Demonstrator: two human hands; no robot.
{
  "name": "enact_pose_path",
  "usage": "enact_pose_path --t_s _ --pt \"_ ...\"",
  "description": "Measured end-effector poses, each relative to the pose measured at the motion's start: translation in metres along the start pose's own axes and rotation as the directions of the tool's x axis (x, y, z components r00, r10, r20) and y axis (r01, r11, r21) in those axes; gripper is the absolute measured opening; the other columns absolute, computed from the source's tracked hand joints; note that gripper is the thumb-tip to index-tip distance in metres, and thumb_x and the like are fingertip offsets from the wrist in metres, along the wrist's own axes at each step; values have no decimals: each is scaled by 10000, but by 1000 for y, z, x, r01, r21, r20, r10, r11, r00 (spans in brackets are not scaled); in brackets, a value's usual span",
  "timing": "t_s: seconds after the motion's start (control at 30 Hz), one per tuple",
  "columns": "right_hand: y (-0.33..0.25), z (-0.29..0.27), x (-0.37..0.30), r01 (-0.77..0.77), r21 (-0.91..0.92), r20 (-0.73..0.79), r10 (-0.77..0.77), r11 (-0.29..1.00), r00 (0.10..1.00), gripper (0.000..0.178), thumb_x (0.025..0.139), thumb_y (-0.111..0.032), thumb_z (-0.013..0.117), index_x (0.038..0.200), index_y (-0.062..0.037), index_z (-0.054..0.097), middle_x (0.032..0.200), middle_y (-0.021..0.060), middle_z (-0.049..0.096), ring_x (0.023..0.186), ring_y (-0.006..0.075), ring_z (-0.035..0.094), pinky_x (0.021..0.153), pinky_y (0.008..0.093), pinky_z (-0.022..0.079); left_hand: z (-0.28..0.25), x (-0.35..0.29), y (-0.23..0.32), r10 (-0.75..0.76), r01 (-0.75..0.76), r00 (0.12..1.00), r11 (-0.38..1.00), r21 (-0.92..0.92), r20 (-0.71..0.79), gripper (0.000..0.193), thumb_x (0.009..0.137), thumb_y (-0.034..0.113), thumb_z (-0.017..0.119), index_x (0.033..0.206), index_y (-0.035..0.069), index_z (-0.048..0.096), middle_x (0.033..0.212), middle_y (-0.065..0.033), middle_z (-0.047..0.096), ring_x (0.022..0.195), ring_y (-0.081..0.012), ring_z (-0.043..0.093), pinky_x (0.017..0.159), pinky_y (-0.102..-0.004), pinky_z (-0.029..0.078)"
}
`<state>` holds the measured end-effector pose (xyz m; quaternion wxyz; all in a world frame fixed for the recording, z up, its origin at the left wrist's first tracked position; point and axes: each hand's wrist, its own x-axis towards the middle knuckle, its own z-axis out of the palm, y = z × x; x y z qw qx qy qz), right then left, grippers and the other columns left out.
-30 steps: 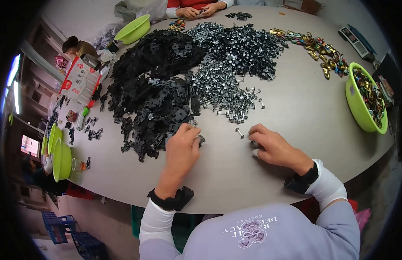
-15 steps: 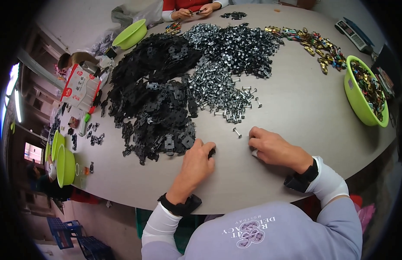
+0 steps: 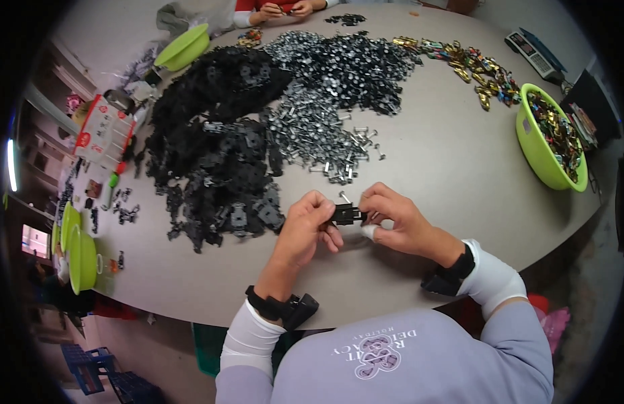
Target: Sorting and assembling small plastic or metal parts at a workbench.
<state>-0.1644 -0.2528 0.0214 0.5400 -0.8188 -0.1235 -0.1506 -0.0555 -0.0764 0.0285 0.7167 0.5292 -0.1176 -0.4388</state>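
Note:
A small black plastic toy car chassis (image 3: pixel 345 215) is held above the table in my left hand (image 3: pixel 306 227), pinched between thumb and fingers. My right hand (image 3: pixel 399 225) is at the chassis's right end, fingers curled and closed; whatever is in its fingertips is mostly hidden. A white wrap covers its thumb tip. Just beyond the chassis lies a single wheel axle (image 3: pixel 343 196), partly hidden. A large heap of black chassis parts (image 3: pixel 218 175) lies left of my hands. The pile of silver wheel axles (image 3: pixel 319 128) spreads out ahead of them.
At the right stands a green basin (image 3: pixel 537 145) of colourful toy car bodies, with loose gold bodies (image 3: pixel 487 84) and a scale (image 3: pixel 531 54) farther back. Across the table another person's hands (image 3: pixel 282 10) hold small parts. More green basins (image 3: pixel 83 259) stand at the left edge.
My left hand has lifted, showing the chassis in it. My right hand has moved left to meet it. The whole view has shifted slightly.

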Motion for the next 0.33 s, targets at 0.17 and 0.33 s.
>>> enact_pose_path --t_s 0.17,0.33 --pt "6 2 3 53 -108 3 -53 993 999 366 653 27 577 1015 -19 551 943 88 517 681 203 560 581 289 478 2 5 -11 -59 93 983 976 -196 174 216 920 170 528 1036 -12 539 797 -68 595 600 -133 595 470 -211 485" --pt "0 -5 0 -58 -172 126 80 983 989 434 641 49 580 1065 -24 524 985 97 538 746 200 570 630 284 492 -1 11 -25 -74 87 987 992 -91 142 159 840 94 648 960 7 591 809 -51 610 587 -103 595 464 -183 476"
